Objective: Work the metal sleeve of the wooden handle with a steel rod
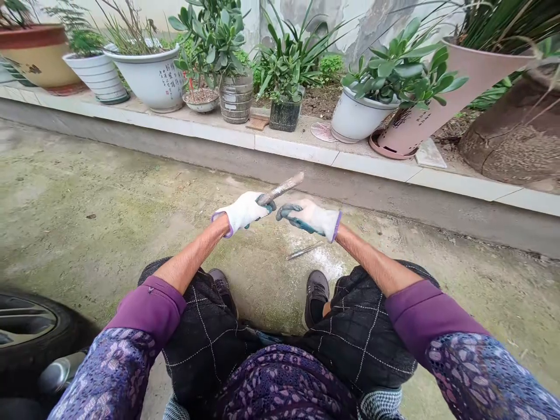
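My left hand (247, 211), in a white work glove with a dark green coated palm, is closed around a worn greyish-brown stick-like bar (283, 188). The bar slants up and to the right, and its lower end is hidden in the glove. Just right of it, my right hand (308, 217), gloved the same way, has its fingers stretched out toward the left hand and holds nothing. Below the right hand a thin grey rod (305, 251) lies on the concrete beside a patch of white powder (327, 263).
Ahead runs a low tiled ledge (297, 149) with several potted plants, among them a white pot (365, 116) and a tall pink pot (431, 111). A vehicle wheel (39, 326) stands close at the lower left. My shoes (317, 289) rest on the mossy concrete.
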### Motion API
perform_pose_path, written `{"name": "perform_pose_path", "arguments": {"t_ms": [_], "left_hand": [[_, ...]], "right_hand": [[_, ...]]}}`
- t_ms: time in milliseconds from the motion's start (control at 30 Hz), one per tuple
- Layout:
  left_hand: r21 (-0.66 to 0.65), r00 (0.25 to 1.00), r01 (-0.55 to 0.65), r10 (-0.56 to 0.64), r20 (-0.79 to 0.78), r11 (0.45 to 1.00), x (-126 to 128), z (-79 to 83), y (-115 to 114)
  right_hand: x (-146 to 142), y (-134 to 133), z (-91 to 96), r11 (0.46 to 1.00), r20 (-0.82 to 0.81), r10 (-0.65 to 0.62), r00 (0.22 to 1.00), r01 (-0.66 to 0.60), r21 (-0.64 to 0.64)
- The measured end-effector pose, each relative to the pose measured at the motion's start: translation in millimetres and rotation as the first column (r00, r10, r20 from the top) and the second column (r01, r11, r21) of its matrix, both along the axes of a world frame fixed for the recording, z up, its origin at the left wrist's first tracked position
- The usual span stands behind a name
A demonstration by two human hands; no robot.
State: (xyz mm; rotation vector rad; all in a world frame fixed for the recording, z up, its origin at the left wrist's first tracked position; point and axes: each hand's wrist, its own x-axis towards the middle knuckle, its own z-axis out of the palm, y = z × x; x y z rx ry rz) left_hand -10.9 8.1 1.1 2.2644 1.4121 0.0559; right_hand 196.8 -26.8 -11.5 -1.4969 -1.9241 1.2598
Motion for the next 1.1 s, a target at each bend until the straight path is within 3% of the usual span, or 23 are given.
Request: {"name": "perform_pose_path", "arguments": {"t_ms": [133, 300, 367, 433, 533, 600, 700, 800, 867, 967, 1100], "left_hand": [[0.154, 0.965, 0.009, 0.032, -0.258, 0.988, -3, -8.3, 12], [0.151, 0.845, 0.271, -0.160, -0.509, 0.951, -1, -21.3, 8], [0.108, 0.864, 0.310, -0.233, -0.446, 0.944, 3, -22.2, 3], [0.085, 0.930, 0.276, -0.244, -0.276, 0.957, 6, -21.1, -1], [0.060, 0.988, 0.137, -0.141, 0.058, 0.989, 4, -18.4, 1], [0.041, 0.988, 0.024, -0.030, 0.149, 0.999, -2, -17.9, 7], [0.083, 0.997, -0.048, 0.052, -0.057, 0.995, -10, -21.4, 18], [0.158, 0.926, 0.062, 0.003, -0.378, 0.986, -13, -29.3, 23], [0.144, 0.874, 0.169, -0.081, -0.479, 0.975, -11, -33.3, 22], [0.071, 0.860, 0.265, -0.202, -0.468, 0.962, -6, -30.5, 13], [-0.024, 0.967, 0.200, -0.202, -0.154, 0.979, -1, -10.3, -1]], "right_hand": [[-2, -14, 3.6, 0.989, 0.072, 0.054, 0.996, -0.064, 0.135], [20, 0, 11.5, 0.950, 0.149, -0.035, 0.988, -0.013, 0.313], [30, 13, 9.5, 0.947, 0.125, -0.085, 0.989, 0.041, 0.319], [37, 25, 4.2, 0.952, 0.112, -0.126, 0.986, 0.088, 0.292], [33, 32, -5.0, 0.968, 0.133, -0.134, 0.982, 0.101, 0.231], [23, 28, -8.4, 0.979, 0.156, -0.076, 0.985, 0.044, 0.199], [7, 14, -9.0, 0.974, 0.179, 0.067, 0.982, -0.103, 0.201], [3, 4, -8.7, 0.961, 0.249, 0.088, 0.965, -0.148, 0.234], [8, 6, -9.3, 0.956, 0.307, 0.050, 0.950, -0.135, 0.262], [22, 17, -8.0, 0.948, 0.309, -0.012, 0.951, -0.087, 0.306], [33, 26, 2.0, 0.968, 0.176, -0.068, 0.982, 0.023, 0.250]]}}
